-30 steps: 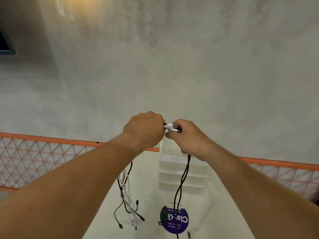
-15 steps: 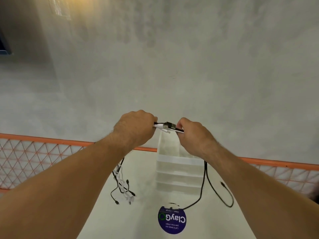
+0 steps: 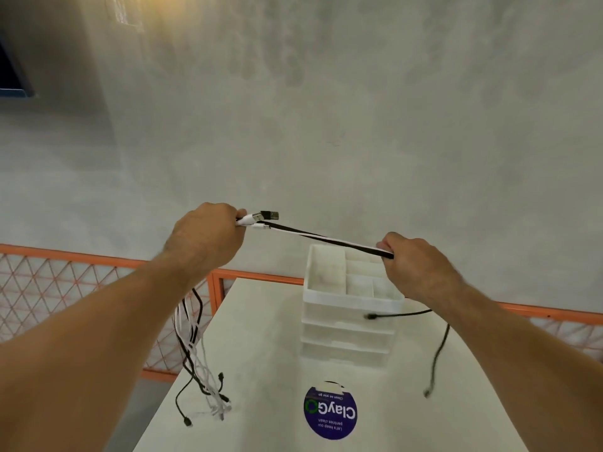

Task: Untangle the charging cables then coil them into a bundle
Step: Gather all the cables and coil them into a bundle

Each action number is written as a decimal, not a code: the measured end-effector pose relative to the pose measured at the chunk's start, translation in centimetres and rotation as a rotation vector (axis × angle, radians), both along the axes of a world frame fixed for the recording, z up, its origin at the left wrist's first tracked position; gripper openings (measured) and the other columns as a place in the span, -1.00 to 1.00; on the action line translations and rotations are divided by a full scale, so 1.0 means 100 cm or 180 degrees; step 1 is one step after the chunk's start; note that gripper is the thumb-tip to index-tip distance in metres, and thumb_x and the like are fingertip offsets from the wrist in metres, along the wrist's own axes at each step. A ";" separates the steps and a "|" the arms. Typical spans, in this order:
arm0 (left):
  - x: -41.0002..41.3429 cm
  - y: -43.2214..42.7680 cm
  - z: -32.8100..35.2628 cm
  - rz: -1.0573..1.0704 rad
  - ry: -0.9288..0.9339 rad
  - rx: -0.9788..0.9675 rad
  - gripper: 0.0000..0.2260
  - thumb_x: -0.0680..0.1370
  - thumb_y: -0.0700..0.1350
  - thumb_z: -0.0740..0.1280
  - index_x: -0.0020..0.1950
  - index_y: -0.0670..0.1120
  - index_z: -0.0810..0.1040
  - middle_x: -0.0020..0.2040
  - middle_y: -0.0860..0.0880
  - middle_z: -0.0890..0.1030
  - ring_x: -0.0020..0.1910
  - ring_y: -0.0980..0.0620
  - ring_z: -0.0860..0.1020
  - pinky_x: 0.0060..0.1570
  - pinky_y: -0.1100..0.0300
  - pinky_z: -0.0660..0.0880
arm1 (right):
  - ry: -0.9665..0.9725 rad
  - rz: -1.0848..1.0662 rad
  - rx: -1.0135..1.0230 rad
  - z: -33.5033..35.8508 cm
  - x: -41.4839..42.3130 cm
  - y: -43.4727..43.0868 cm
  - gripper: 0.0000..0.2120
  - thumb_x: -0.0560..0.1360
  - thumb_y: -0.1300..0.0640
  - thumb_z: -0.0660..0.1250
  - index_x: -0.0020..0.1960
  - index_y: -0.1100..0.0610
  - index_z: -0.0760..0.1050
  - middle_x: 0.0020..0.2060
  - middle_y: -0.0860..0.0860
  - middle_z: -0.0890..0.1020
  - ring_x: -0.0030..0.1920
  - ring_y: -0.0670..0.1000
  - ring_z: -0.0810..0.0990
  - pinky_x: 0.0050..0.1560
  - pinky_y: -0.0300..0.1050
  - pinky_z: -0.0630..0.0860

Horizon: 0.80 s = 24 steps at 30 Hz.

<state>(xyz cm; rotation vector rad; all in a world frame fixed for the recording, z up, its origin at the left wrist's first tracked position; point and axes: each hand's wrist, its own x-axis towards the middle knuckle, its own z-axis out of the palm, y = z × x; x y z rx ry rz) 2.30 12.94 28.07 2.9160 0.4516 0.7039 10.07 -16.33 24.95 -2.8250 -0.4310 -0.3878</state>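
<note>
Head camera caught my left hand (image 3: 205, 238) clenched round the charging cables (image 3: 326, 238) just behind their USB plugs (image 3: 269, 215), which stuck out past my fingers. One black and one white strand ran taut from there to my right hand (image 3: 414, 265), which gripped them above the white drawer organizer (image 3: 349, 324). More black and white ends dangled from my left fist over the table (image 3: 261, 353) edge, and a black end hung below my right wrist. A round purple sticker (image 3: 330, 414) lay on the table.

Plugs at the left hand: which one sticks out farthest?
The black USB plug, topmost at the left hand; the white plugs beneath it stop shorter.
</note>
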 end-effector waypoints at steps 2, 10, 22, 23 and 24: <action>0.002 -0.004 -0.004 0.0060 0.0053 -0.0012 -0.65 0.67 0.04 0.06 -0.26 -0.02 0.43 -0.34 -0.03 0.51 -0.42 0.05 0.44 -0.45 0.22 0.28 | -0.0105 -0.0047 -0.0254 0.002 -0.001 0.002 -0.77 0.63 0.04 0.03 0.16 -0.01 0.42 -0.27 -0.04 0.46 -0.28 0.05 0.47 -0.31 -0.07 0.38; 0.005 -0.025 -0.013 0.0026 0.0359 0.0229 -0.82 0.60 -0.10 0.16 -0.15 -0.04 0.48 -0.29 -0.02 0.50 -0.37 0.02 0.46 -0.38 0.20 0.38 | -0.0298 -0.0249 -0.0685 0.012 0.002 0.010 -0.63 0.58 0.25 0.02 0.35 0.06 0.33 -0.15 0.03 0.55 -0.24 0.10 0.45 -0.28 -0.09 0.33; 0.007 -0.018 -0.023 0.0099 0.0428 -0.0054 -0.58 0.65 0.14 0.05 -0.28 -0.04 0.46 -0.36 -0.02 0.52 -0.43 0.02 0.46 -0.41 0.21 0.38 | 0.0090 -0.0042 -0.0766 0.015 0.011 -0.009 -0.76 0.63 -0.08 0.10 0.07 0.06 0.42 -0.17 0.01 0.54 -0.23 0.03 0.51 -0.26 -0.08 0.43; 0.007 -0.021 -0.024 0.0082 0.0414 -0.0056 -0.57 0.65 0.15 0.05 -0.28 -0.03 0.46 -0.36 -0.02 0.52 -0.42 0.02 0.47 -0.40 0.21 0.39 | 0.0321 0.0025 -0.0640 0.010 0.013 -0.010 -0.75 0.61 -0.12 0.15 0.01 0.06 0.42 -0.19 0.00 0.53 -0.22 0.02 0.52 -0.25 -0.09 0.45; 0.007 -0.023 -0.023 0.0057 0.0390 -0.0058 -0.56 0.65 0.16 0.04 -0.27 -0.04 0.47 -0.36 -0.02 0.51 -0.42 0.01 0.47 -0.39 0.21 0.40 | 0.0571 0.0074 -0.0499 0.005 0.014 -0.011 -0.76 0.58 -0.13 0.22 -0.02 0.05 0.43 -0.17 -0.01 0.54 -0.20 0.01 0.53 -0.24 -0.10 0.45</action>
